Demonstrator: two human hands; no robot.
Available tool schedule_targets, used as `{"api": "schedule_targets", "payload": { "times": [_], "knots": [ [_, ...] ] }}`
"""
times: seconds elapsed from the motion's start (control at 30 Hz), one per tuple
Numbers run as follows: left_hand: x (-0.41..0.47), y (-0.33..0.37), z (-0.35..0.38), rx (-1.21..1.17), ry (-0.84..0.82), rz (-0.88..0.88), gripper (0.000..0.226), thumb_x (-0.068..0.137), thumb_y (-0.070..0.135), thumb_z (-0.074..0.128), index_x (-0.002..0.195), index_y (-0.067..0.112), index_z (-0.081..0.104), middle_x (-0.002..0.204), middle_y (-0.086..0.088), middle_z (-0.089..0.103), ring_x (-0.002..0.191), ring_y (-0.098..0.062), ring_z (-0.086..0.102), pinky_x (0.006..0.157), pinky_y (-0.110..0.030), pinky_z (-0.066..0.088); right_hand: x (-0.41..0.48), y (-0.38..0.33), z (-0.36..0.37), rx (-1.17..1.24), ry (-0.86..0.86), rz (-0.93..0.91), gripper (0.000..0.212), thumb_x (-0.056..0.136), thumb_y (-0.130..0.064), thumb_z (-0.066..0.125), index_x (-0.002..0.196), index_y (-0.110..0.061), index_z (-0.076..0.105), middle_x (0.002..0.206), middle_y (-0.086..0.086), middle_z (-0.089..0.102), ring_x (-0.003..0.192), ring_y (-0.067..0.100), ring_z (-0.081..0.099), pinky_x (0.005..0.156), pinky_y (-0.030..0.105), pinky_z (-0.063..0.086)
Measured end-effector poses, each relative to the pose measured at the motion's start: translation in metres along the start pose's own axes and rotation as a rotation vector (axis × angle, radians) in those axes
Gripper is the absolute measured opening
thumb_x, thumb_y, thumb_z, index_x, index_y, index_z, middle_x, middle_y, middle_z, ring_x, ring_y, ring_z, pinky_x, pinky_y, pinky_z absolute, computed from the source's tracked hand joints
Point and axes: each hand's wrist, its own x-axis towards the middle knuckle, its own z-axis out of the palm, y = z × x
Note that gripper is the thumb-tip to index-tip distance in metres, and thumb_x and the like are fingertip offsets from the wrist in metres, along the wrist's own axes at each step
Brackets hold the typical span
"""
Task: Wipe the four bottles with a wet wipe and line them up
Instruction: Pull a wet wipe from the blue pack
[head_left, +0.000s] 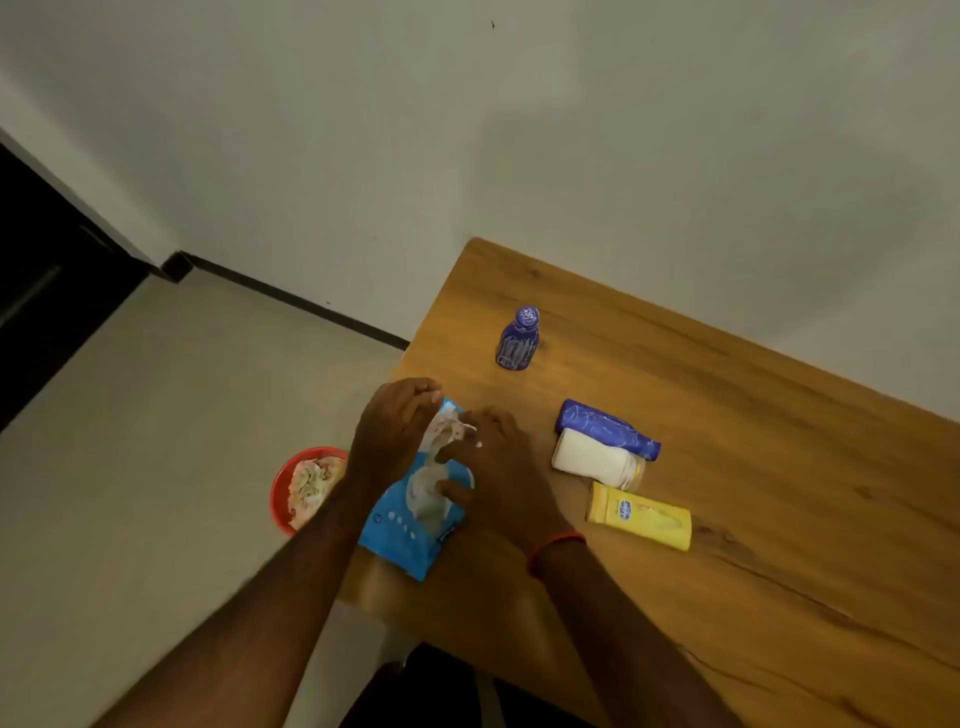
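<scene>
Left of the fingers, a red bowl (283, 493) of crumpled wipes sits on the floor. Left hand (392, 428) and right hand (493, 457) pinch a white wet wipe (441, 434) rising from a blue pack (415, 525) at the bench (753, 519) edge. Beyond the fingers stands a purple bottle (517, 340); right of them lie another purple bottle (608, 428), a white bottle (595, 457) touching it, and a yellow bottle (641, 515).
</scene>
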Motion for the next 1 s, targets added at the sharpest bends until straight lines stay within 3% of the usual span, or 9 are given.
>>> {"api": "schedule_targets", "payload": {
  "times": [0.1, 0.23, 0.37, 0.47, 0.57, 0.67, 0.83, 0.93, 1.0],
  "knots": [
    [0.004, -0.005, -0.002, -0.017, 0.007, -0.020, 0.033, 0.101, 0.032, 0.052, 0.113, 0.008, 0.070, 0.105, -0.005, 0.073, 0.097, -0.009, 0.059, 0.084, -0.003, 0.036, 0.005, -0.005, 0.017, -0.050, -0.065, -0.017, 0.038, 0.087, -0.042, 0.069, 0.124, -0.032, 0.065, 0.157, 0.005, 0.032, 0.146, 0.028, 0.016, 0.114, 0.049, 0.022],
    [0.007, -0.009, 0.001, -0.024, -0.015, 0.008, 0.032, 0.101, 0.031, 0.051, 0.114, 0.008, 0.069, 0.106, -0.006, 0.072, 0.098, -0.008, 0.059, 0.086, -0.005, 0.036, 0.002, -0.007, 0.033, -0.143, -0.059, -0.048, 0.042, 0.088, -0.042, 0.068, 0.126, -0.024, 0.067, 0.160, 0.010, 0.028, 0.148, 0.031, 0.016, 0.116, 0.049, 0.020],
    [0.005, -0.013, 0.006, -0.034, -0.005, 0.000, 0.030, 0.102, 0.028, 0.051, 0.114, 0.008, 0.069, 0.104, -0.007, 0.072, 0.097, -0.009, 0.059, 0.087, -0.013, 0.040, 0.001, -0.004, 0.043, -0.210, -0.044, -0.037, 0.031, 0.083, -0.040, 0.072, 0.109, -0.024, 0.074, 0.154, 0.014, 0.038, 0.145, 0.035, 0.027, 0.111, 0.052, 0.030],
    [0.001, -0.015, 0.008, -0.034, 0.022, 0.001, 0.027, 0.101, 0.024, 0.053, 0.112, 0.005, 0.070, 0.104, -0.009, 0.073, 0.098, -0.005, 0.057, 0.087, -0.007, 0.038, 0.003, -0.001, 0.055, -0.173, 0.069, -0.069, 0.013, 0.079, -0.034, 0.076, 0.089, -0.025, 0.078, 0.144, 0.015, 0.051, 0.138, 0.038, 0.039, 0.103, 0.052, 0.042],
    [0.001, -0.016, 0.009, -0.030, 0.022, 0.037, 0.023, 0.100, 0.017, 0.055, 0.110, 0.004, 0.070, 0.102, -0.010, 0.073, 0.096, 0.001, 0.055, 0.087, -0.004, 0.038, 0.002, 0.002, 0.059, 0.001, 0.096, -0.027, 0.021, 0.090, -0.037, 0.066, 0.103, -0.023, 0.076, 0.149, 0.008, 0.046, 0.144, 0.030, 0.029, 0.111, 0.046, 0.029],
    [0.007, -0.013, 0.009, -0.034, 0.039, 0.094, 0.023, 0.102, 0.019, 0.053, 0.108, 0.006, 0.070, 0.100, -0.008, 0.073, 0.094, -0.002, 0.057, 0.086, -0.018, 0.045, -0.001, 0.001, 0.054, 0.183, 0.205, -0.035, 0.024, 0.093, -0.039, 0.061, 0.107, -0.022, 0.071, 0.141, 0.002, 0.053, 0.137, 0.020, 0.037, 0.111, 0.041, 0.033],
    [0.028, -0.001, 0.013, -0.067, 0.047, 0.110, 0.022, 0.101, 0.027, 0.055, 0.108, 0.012, 0.070, 0.105, -0.001, 0.073, 0.100, -0.009, 0.061, 0.090, -0.034, 0.049, -0.009, -0.010, 0.030, 0.735, 0.405, -0.022, 0.015, 0.100, -0.029, 0.054, 0.106, -0.016, 0.060, 0.100, -0.004, 0.066, 0.095, 0.012, 0.065, 0.080, 0.034, 0.056],
    [0.041, 0.009, 0.021, -0.109, 0.018, 0.132, 0.029, 0.099, 0.038, 0.055, 0.113, 0.017, 0.069, 0.111, 0.004, 0.071, 0.108, -0.011, 0.062, 0.092, -0.033, 0.050, -0.017, -0.008, 0.018, 0.962, 0.494, 0.024, 0.010, 0.102, -0.027, 0.050, 0.107, -0.019, 0.053, 0.094, 0.000, 0.067, 0.086, 0.017, 0.068, 0.068, 0.034, 0.058],
    [0.050, 0.019, 0.025, -0.151, 0.019, 0.160, 0.034, 0.098, 0.041, 0.055, 0.117, 0.017, 0.068, 0.115, 0.004, 0.070, 0.111, -0.011, 0.062, 0.091, -0.029, 0.050, -0.019, -0.004, 0.011, 0.975, 0.593, 0.051, 0.009, 0.101, -0.028, 0.052, 0.109, -0.023, 0.052, 0.091, -0.011, 0.069, 0.084, 0.007, 0.069, 0.066, 0.023, 0.056]
  ]
}}
